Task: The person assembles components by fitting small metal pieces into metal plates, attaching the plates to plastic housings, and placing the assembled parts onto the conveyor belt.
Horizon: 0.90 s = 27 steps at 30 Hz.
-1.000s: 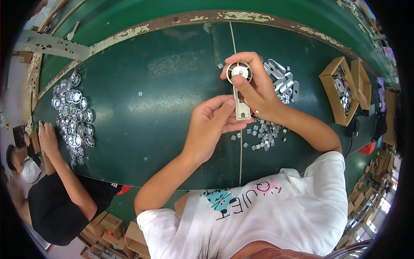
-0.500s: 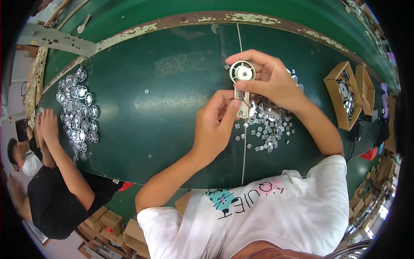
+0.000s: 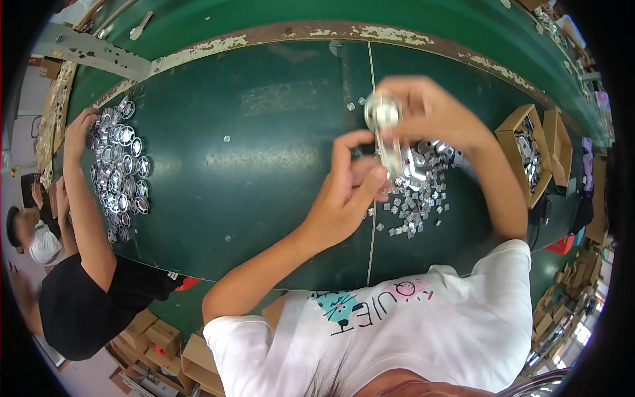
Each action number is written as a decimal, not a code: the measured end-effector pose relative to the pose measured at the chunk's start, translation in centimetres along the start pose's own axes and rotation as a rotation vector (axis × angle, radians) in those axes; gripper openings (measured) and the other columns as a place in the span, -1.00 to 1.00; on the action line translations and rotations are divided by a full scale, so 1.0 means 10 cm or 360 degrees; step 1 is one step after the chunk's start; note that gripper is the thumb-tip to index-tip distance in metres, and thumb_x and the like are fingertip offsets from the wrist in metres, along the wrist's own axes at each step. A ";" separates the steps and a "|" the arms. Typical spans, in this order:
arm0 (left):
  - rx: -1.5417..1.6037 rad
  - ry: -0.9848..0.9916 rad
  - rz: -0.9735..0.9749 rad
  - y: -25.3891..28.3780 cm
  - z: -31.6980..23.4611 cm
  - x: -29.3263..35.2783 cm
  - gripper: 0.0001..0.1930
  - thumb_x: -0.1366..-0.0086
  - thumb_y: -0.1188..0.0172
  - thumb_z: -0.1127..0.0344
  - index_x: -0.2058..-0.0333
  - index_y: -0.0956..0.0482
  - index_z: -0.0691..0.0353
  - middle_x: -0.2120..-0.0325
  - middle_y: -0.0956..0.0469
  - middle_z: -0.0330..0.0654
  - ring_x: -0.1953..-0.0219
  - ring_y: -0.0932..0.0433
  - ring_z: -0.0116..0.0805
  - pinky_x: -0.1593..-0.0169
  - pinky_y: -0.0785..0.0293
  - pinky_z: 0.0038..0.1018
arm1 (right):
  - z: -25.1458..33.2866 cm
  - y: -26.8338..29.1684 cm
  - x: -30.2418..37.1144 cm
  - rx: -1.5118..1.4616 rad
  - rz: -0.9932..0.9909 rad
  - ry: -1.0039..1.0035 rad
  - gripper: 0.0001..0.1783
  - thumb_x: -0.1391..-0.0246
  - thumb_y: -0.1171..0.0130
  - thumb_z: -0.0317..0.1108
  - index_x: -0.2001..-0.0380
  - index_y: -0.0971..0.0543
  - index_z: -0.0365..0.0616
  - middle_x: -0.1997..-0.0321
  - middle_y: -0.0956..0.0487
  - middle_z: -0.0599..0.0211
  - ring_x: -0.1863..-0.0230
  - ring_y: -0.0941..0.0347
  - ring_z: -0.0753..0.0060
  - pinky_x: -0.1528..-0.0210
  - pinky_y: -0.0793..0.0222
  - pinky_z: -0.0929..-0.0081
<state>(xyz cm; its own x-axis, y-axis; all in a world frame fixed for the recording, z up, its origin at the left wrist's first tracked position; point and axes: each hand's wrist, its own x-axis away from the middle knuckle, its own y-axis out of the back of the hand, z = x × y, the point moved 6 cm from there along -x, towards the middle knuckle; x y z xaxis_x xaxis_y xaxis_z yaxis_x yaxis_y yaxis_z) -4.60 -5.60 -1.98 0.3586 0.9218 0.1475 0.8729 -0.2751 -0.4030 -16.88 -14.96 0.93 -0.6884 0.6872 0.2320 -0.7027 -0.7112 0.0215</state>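
- Head view, far left: a co-worker's hand (image 3: 83, 124) is at the edge of a heap of chrome spoked rings (image 3: 121, 162).
- Then the wearer's left hand (image 3: 345, 195), thumb and index parted by the stem's lower end; too smeary to tell if they actually touch.
- Next up, the cream fan-shaped housing (image 3: 382, 114), up off the table, round head away from the wearer. Pretty blurry, so no details, sorry.
- Right hand (image 3: 433, 112) has that round head pinched between thumb and fingers. I'd call this step handling/repositioning the housing; next move probably calls for a steady right pinch and a clear left thumb.
- Below: loose clear square bits (image 3: 415, 210), silver oblong covers (image 3: 415, 165) just beyond.
- Far right: open cardboard box (image 3: 537, 182) of metal parts.
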 end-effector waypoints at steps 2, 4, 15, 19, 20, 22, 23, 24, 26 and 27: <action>-0.0282 -0.0303 -0.0112 0.06 -0.14 -0.02 -0.41 -0.39 -0.02 0.31 -0.25 0.10 0.18 -0.07 -0.35 0.04 0.09 -0.45 -0.43 0.23 -0.54 -0.57 | 0.07 0.61 -0.30 -0.0024 -0.0639 0.0167 -0.73 -0.03 -0.29 -0.33 0.21 -0.53 -0.19 0.40 -0.58 0.40 0.53 -0.44 0.68 0.53 -0.37 0.71; -0.0688 -0.0420 -0.0067 0.00 -0.24 -0.07 -0.45 -0.37 -0.03 0.37 -0.24 0.01 0.20 -0.04 -0.39 0.03 0.14 -0.47 -0.44 0.28 -0.52 -0.55 | -0.05 1.69 -0.76 -0.0672 -0.0033 0.1215 -0.82 -0.13 -0.15 -0.28 0.42 -0.54 -0.16 0.54 -0.53 0.34 0.61 -0.43 0.57 0.67 -0.28 0.64; -0.2125 -0.0967 -0.0148 -0.15 -0.30 0.00 -0.75 0.02 -0.38 0.35 0.32 -0.58 0.15 0.48 -0.47 -0.26 0.40 -0.47 -0.25 0.42 -0.43 -0.40 | 0.25 0.24 -0.06 0.1447 -0.0671 0.0916 -0.81 -0.03 -0.22 -0.37 0.27 -0.59 -0.18 0.46 -0.52 0.35 0.54 -0.41 0.52 0.52 -0.31 0.44; -0.2195 -0.1003 -0.0145 -0.20 -0.20 0.00 -0.77 0.05 -0.38 0.38 0.37 -0.57 0.16 0.44 -0.46 -0.26 0.35 -0.45 -0.23 0.39 -0.43 -0.39 | 0.09 -0.11 0.70 0.1518 -0.0784 0.0961 -0.80 0.19 -0.32 -0.58 0.39 -0.58 -0.23 0.57 -0.50 0.30 0.65 -0.38 0.32 0.62 -0.25 0.46; -0.2235 -0.1042 -0.0168 -0.19 -0.20 0.01 -0.80 0.05 -0.37 0.41 0.40 -0.57 0.17 0.44 -0.47 -0.26 0.37 -0.45 -0.23 0.38 -0.43 -0.38 | 0.05 -0.12 0.81 0.1578 -0.0842 0.1097 -0.80 0.25 -0.34 -0.58 0.44 -0.58 -0.21 0.59 -0.46 0.33 0.66 -0.36 0.33 0.63 -0.22 0.46; -0.2270 -0.1087 -0.0185 -0.20 -0.20 0.03 -0.82 0.05 -0.36 0.43 0.42 -0.57 0.19 0.45 -0.47 -0.25 0.38 -0.45 -0.23 0.37 -0.44 -0.38 | 0.04 -0.23 0.91 0.1745 -0.0782 0.1214 -0.76 0.34 -0.37 -0.57 0.47 -0.58 -0.22 0.59 -0.43 0.34 0.63 -0.36 0.37 0.64 -0.19 0.45; -0.2133 -0.1096 -0.0284 -0.16 -0.24 0.03 -0.84 0.07 -0.34 0.44 0.46 -0.55 0.18 0.47 -0.43 -0.25 0.41 -0.43 -0.25 0.38 -0.42 -0.37 | 0.05 -0.29 0.91 0.1761 -0.0750 0.1258 -0.75 0.34 -0.38 -0.56 0.47 -0.58 -0.22 0.59 -0.43 0.33 0.64 -0.35 0.36 0.65 -0.18 0.46; -0.1995 -0.1106 -0.0379 -0.11 -0.28 0.02 -0.86 0.08 -0.31 0.45 0.50 -0.52 0.17 0.48 -0.39 -0.26 0.44 -0.40 -0.26 0.39 -0.40 -0.37 | 0.05 -0.34 0.91 0.1780 -0.0722 0.1302 -0.75 0.35 -0.38 -0.56 0.47 -0.58 -0.22 0.59 -0.43 0.33 0.64 -0.35 0.36 0.66 -0.17 0.47; -0.1590 -0.0809 -0.0469 0.03 -0.34 -0.01 -0.88 0.00 -0.29 0.51 0.46 -0.54 0.22 0.53 -0.48 -0.20 0.52 -0.50 -0.32 0.44 -0.44 -0.46 | 0.07 -0.38 0.92 0.1752 -0.0779 0.1273 -0.76 0.32 -0.39 -0.52 0.46 -0.58 -0.20 0.54 -0.43 0.36 0.58 -0.33 0.38 0.60 -0.19 0.47; -0.1350 -0.0519 -0.0500 0.12 -0.33 -0.02 -0.90 -0.03 -0.28 0.52 0.45 -0.54 0.25 0.54 -0.51 -0.18 0.54 -0.53 -0.36 0.46 -0.45 -0.51 | 0.08 -0.38 0.84 0.1744 -0.0678 0.1078 -0.77 0.31 -0.38 -0.49 0.46 -0.59 -0.19 0.51 -0.42 0.37 0.51 -0.33 0.37 0.53 -0.22 0.45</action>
<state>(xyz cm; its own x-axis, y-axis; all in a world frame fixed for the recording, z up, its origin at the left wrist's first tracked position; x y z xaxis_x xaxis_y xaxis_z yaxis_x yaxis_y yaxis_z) -2.55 -6.97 0.50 0.0694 0.9825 -0.1726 0.9082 0.0094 0.4184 -19.81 -6.57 3.60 -0.6310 0.5932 -0.5000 -0.5974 0.0397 0.8009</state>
